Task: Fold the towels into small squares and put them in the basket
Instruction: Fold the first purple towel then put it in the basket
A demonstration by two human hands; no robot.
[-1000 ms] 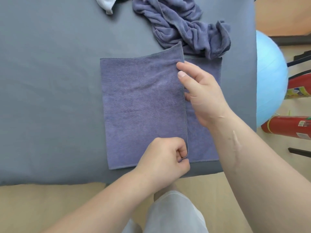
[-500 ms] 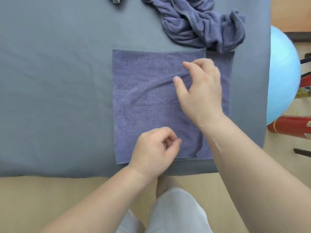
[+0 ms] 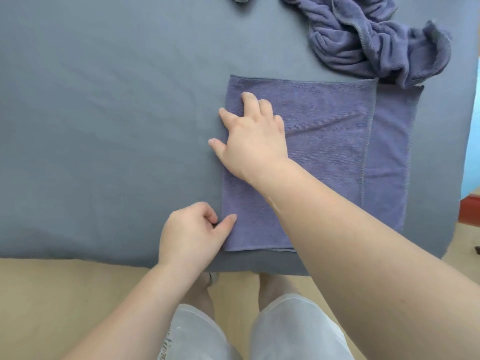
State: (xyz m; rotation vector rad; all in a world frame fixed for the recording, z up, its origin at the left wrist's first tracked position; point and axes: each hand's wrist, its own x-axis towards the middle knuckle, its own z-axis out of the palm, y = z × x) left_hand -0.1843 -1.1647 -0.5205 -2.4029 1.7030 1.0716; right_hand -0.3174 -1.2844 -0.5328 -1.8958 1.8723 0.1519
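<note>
A purple-grey towel (image 3: 324,141) lies folded on the grey bed sheet (image 3: 104,126), with its upper layer stopping short of the right edge and leaving a strip of the lower layer showing. My right hand (image 3: 252,136) presses flat on the towel's left fold, fingers spread, some reaching past the edge onto the sheet. My left hand (image 3: 194,232) sits at the towel's near left corner with fingers curled; its thumb tip touches the towel's edge. No basket is in view.
A crumpled towel (image 3: 374,40) of the same colour lies at the far right, just behind the folded one. The bed's near edge runs right below the towel, above my legs and wooden floor. A light blue ball (image 3: 474,120) and a red object (image 3: 470,211) stand at the right.
My right hand slid left across the towel from the middle to the left fold. My left hand let go of the near edge and moved left to the corner. The view shifted left.
</note>
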